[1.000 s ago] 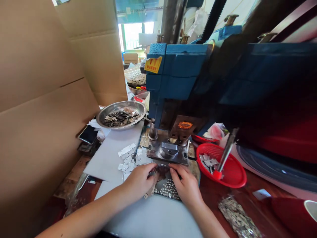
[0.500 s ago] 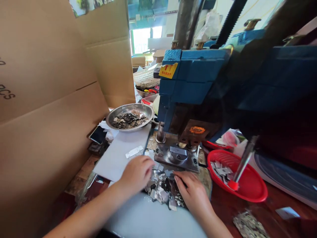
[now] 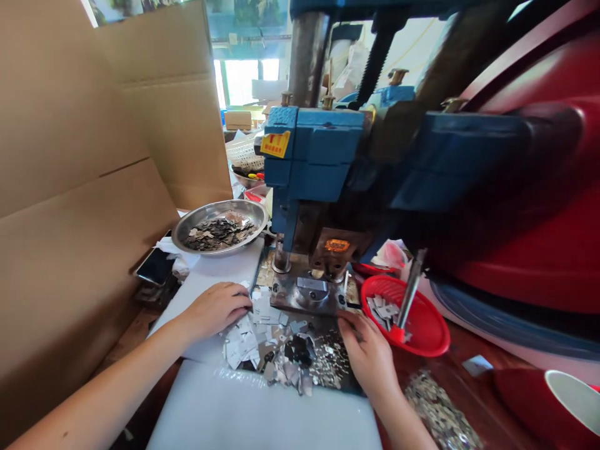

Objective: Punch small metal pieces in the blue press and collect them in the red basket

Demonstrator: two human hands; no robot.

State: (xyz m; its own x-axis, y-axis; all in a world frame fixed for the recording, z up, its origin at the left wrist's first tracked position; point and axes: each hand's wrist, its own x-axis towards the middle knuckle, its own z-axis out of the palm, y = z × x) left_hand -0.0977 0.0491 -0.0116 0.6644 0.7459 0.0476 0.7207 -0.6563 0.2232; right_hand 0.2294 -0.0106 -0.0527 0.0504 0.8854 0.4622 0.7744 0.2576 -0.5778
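Observation:
My left hand (image 3: 220,307) is closed, its fingers bent down at the edge of a pile of flat silver metal plates (image 3: 242,342). What its fingertips hold, if anything, is hidden. By the front right corner of the press's steel die base (image 3: 287,296), my right hand (image 3: 368,347) has its fingers curled together, and I cannot make out anything in them. A block with a flat top (image 3: 312,286) sits on the round die. Between my hands lie dark metal pieces (image 3: 300,350) and many tiny shiny scraps (image 3: 330,359).
The blue press head (image 3: 323,153) stands over the die. A steel bowl (image 3: 180,240) of metal pieces is at left, beside a tall cardboard box (image 3: 70,250). At right are a red basket (image 3: 434,340) with plates, a metal lever (image 3: 413,287) and a bag of small parts (image 3: 438,409).
The camera view has turned to the right. My left hand has moved left, away from the middle of the pile, uncovering plates. My right hand stays close to the die base.

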